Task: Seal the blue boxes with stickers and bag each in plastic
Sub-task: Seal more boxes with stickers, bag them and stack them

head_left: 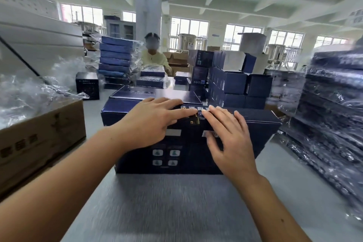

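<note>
On the blue box (176,155), left hand (151,124) and right hand (229,139) press flat, fingers spread, gripping nothing.

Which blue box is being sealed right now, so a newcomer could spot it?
Start at the grey table. The box stands nearest its front edge, under the left hand and right hand. Unlike the neighbours, it faces the camera with four small square pictures.

Both my hands lie flat on the box (186,143), left hand (151,124) beside right hand (229,139), fingertips nearly touching. Left of them a carton (39,139) sits on the surface (167,208); bagged stacks (330,108) stand right; another box (155,94) lies just beyond.
</note>
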